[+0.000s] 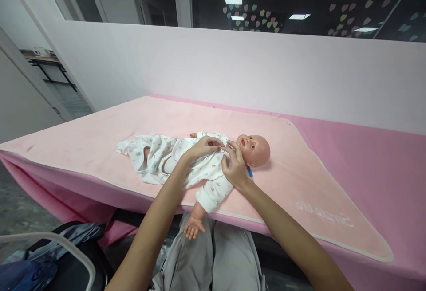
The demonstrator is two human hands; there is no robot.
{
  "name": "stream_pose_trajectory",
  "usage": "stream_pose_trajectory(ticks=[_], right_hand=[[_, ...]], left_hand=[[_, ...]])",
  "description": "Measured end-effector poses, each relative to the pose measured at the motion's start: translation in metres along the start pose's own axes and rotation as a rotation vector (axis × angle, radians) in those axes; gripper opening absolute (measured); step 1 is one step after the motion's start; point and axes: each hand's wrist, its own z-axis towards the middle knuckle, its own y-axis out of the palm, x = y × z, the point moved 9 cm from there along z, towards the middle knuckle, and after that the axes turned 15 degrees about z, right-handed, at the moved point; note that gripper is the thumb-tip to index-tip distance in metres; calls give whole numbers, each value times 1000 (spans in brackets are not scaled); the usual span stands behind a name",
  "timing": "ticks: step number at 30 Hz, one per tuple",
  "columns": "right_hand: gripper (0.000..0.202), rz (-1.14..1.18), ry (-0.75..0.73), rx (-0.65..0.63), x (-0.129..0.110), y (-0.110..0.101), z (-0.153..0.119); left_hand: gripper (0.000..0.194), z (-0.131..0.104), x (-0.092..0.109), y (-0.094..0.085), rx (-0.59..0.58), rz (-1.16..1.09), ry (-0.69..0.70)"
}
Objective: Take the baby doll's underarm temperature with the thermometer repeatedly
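A bald baby doll (pixel 255 150) lies on its back, its head to the right. It wears a white printed baby romper (pixel 208 167), whose lower part is open over the legs. At the neckline, my left hand (pixel 207 145) has its fingertips pinched on the cloth. My right hand (pixel 234 166) meets it there from the other side, fingers curled and closed on the collar just below the doll's chin. The fingers cover the exact bit of cloth between them. One doll hand (pixel 194 226) hangs past the table's front edge. A small blue piece (pixel 249 172) shows beside the doll's neck.
A peach mat (pixel 299 184) lies over a pink cloth (pixel 372 158) on the table. Behind stands a white half wall (pixel 253 73) with dark glass above. At lower left are a chair (pixel 76 255) with a bag and a pale curved rail (pixel 66 244).
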Motion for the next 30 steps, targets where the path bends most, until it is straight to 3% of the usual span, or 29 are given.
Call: stream_pose_trajectory(ticks=[6,17,30], right_hand=[[30,-9,10,-44,1,5,0],[30,39,-11,27,0,-2,-2],[30,43,91,-64,7,5,2]], left_hand=[[22,-1,0,-1,8,9,-19],[24,-1,-2,-1,10,-11,-26],[25,-1,3,-3,12,-17,-34]])
